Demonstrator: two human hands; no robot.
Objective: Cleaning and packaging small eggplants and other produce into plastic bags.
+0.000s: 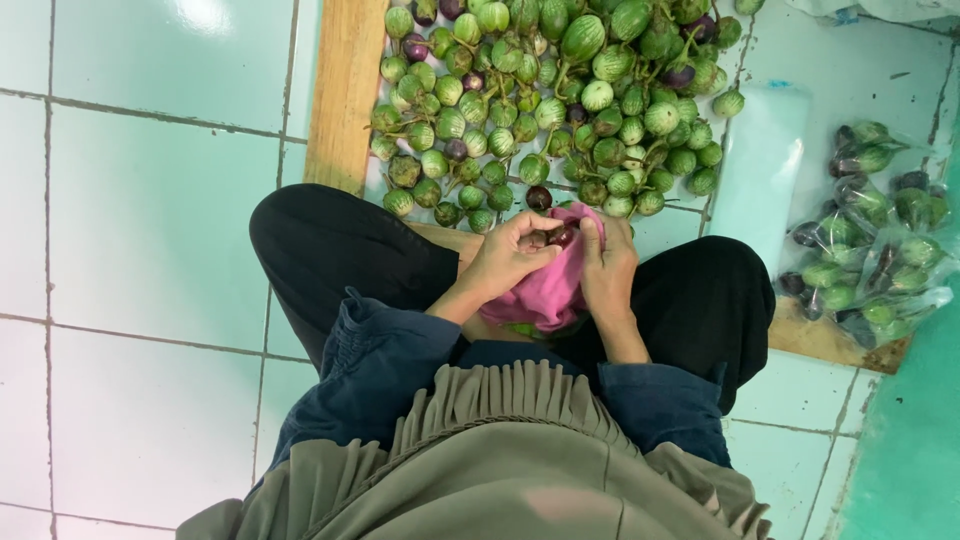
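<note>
I sit cross-legged on a tiled floor. My left hand (pixel 508 255) and my right hand (pixel 607 262) meet in my lap over a pink cloth (pixel 548 292). Between the fingertips of both hands is a small dark purple round eggplant (pixel 561 237), pressed against the cloth. A large pile of small round green and purple eggplants (pixel 560 105) lies on the floor just beyond my knees.
Clear plastic bags filled with eggplants (pixel 872 235) lie at the right on a wooden board (pixel 822 338). An empty clear bag (pixel 758 170) lies flat beside the pile. A wooden plank (pixel 345 90) borders the pile's left. White floor tiles (pixel 150 200) spread to the left.
</note>
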